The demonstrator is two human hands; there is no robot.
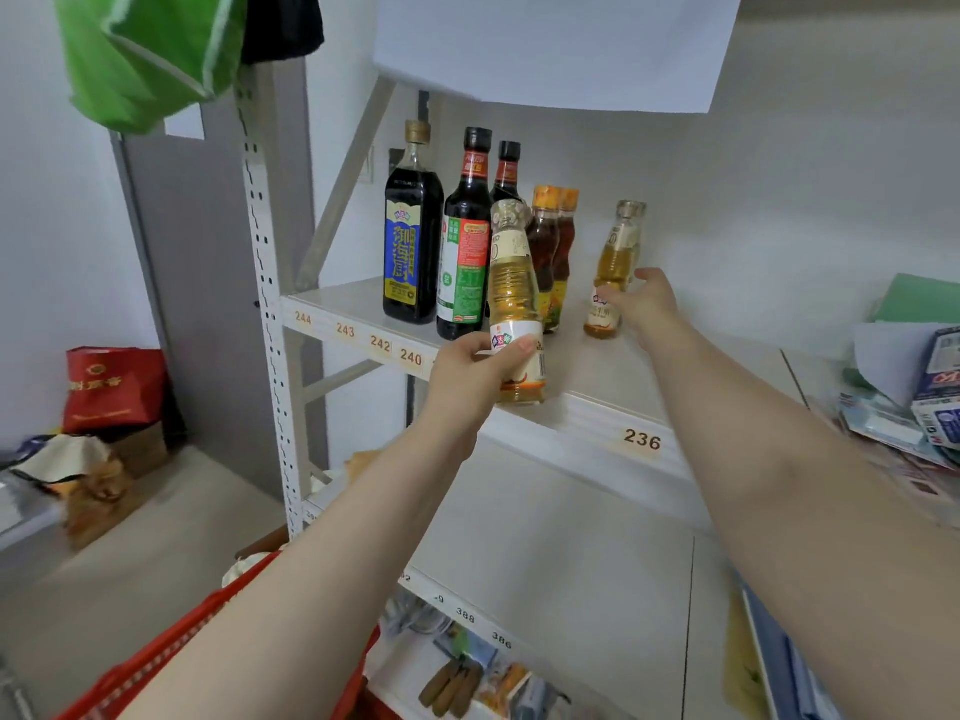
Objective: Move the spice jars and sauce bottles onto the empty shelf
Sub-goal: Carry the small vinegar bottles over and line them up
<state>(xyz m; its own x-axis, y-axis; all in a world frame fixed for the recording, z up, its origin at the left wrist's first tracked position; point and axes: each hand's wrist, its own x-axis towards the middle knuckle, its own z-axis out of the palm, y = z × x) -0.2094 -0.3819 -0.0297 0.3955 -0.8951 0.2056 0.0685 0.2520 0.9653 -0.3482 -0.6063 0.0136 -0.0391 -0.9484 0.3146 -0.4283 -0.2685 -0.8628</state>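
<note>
3 dark bottles [413, 236] | 2 chili jars [551, 252] | hands each gripping 1 yellow bottle: left [480, 371], right [647, 304]

Walls [779, 163]: plain white, evenly lit.
Rack post [265, 283]: white perforated upright, left of the grip.
Door [208, 283]: grey panel, far left of the grip.
Floor [130, 579]: pale, below and left.
Green cloth [145, 54]: hangs above left.
Red bag [111, 389]: on the floor, far left.
</note>
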